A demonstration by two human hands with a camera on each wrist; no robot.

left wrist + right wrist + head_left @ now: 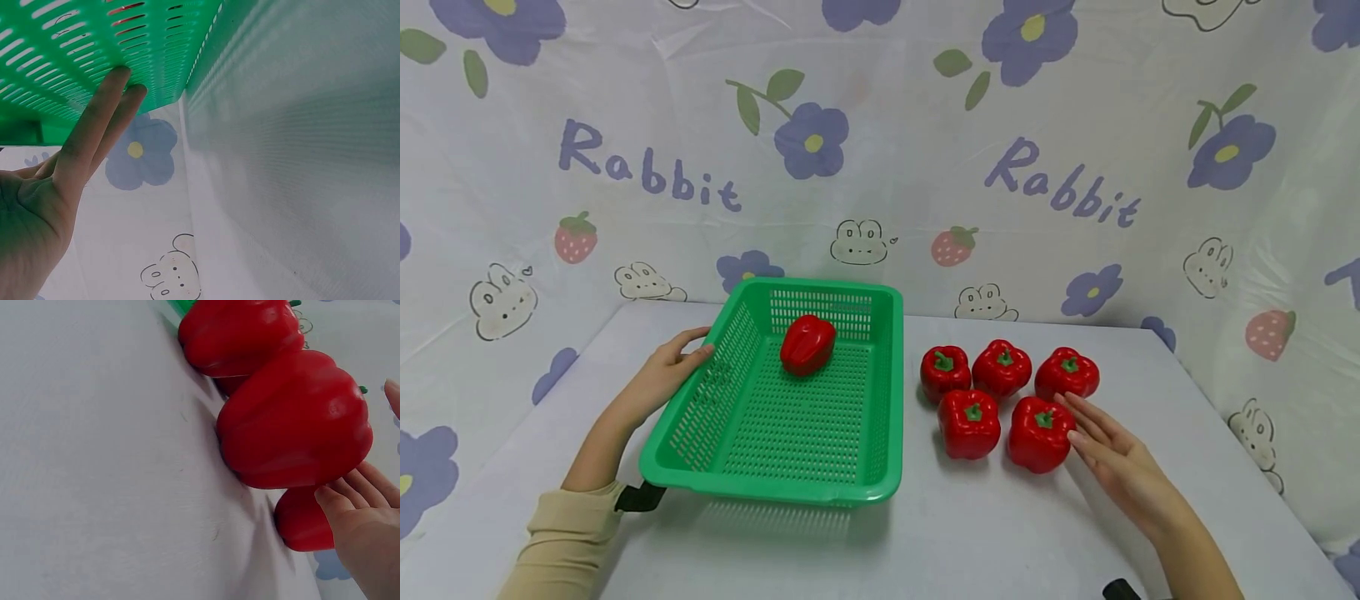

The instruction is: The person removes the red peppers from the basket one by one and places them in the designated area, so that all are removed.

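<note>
My left hand is at the left side of a green plastic basket, thumb at the rim. In the left wrist view, two straight fingers lie against its slotted outer wall. One red bell pepper lies on its side in the basket, toward the back. My right hand reaches in from the right with extended fingers, its thumb tip beside the front right bell pepper. In the right wrist view, fingertips sit right under a large bell pepper.
Other red bell peppers stand close together right of the basket: front left, back left, back middle and back right. The white table ends at a patterned curtain behind.
</note>
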